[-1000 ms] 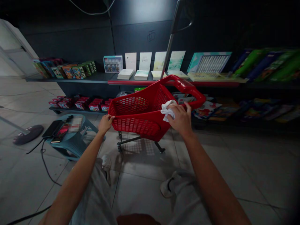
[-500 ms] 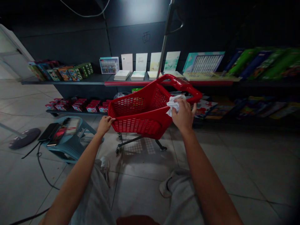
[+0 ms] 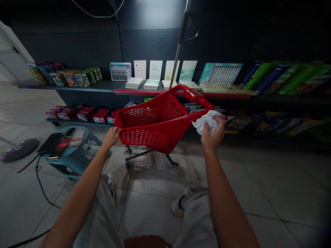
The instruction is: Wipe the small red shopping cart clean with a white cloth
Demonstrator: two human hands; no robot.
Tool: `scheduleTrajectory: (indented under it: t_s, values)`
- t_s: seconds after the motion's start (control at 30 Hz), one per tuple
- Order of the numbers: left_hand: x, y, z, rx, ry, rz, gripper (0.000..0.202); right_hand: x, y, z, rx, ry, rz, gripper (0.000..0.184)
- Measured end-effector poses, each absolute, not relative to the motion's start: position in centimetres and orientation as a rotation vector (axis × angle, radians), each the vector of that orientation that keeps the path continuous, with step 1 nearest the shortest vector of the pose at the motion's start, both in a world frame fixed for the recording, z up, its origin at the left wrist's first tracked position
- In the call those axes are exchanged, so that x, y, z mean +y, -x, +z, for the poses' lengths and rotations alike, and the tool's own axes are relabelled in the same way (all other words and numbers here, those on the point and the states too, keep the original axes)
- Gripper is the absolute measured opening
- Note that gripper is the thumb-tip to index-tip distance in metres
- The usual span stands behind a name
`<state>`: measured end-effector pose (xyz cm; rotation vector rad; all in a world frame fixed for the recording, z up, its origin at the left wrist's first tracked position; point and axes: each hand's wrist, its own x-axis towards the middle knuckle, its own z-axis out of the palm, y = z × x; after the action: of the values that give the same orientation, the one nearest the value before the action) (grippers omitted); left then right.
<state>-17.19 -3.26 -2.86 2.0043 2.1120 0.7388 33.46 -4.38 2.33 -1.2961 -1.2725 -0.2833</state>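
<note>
Here, the left hand (image 3: 111,136) pinches the rim (image 3: 144,127) at the cart's (image 3: 155,136) left end, and the right hand (image 3: 213,137) clutches a cloth (image 3: 200,125) by its handle (image 3: 203,101). Left of the cart is a stool (image 3: 77,158); behind the cart, a shelf (image 3: 103,85) bears books (image 3: 156,70).
</note>
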Motion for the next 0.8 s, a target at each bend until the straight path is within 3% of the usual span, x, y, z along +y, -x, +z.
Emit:
scheduleTrajectory:
  t_s: [0.2,0.4,0.6,0.8]
  values:
    - [-5.5,14.7,-1.0,2.315,-1.974,0.889,0.032,-4.9,-31.1,3.6,-1.314,1.255,-0.365,0.044]
    - [-7.7,7.0,0.4,1.963,-2.411,0.988,0.053,-4.6,-27.2,3.9,-1.425,1.269,-0.266,0.050]
    - [-6.5,1.9,-0.7,1.870,-2.379,0.981,0.072,-4.6,-23.7,3.6,-1.564,1.301,-0.260,0.045]
    - [-5.0,0.1,-0.5,2.040,-2.189,1.051,0.052,-4.0,-22.3,3.4,-1.718,1.444,-0.344,0.044]
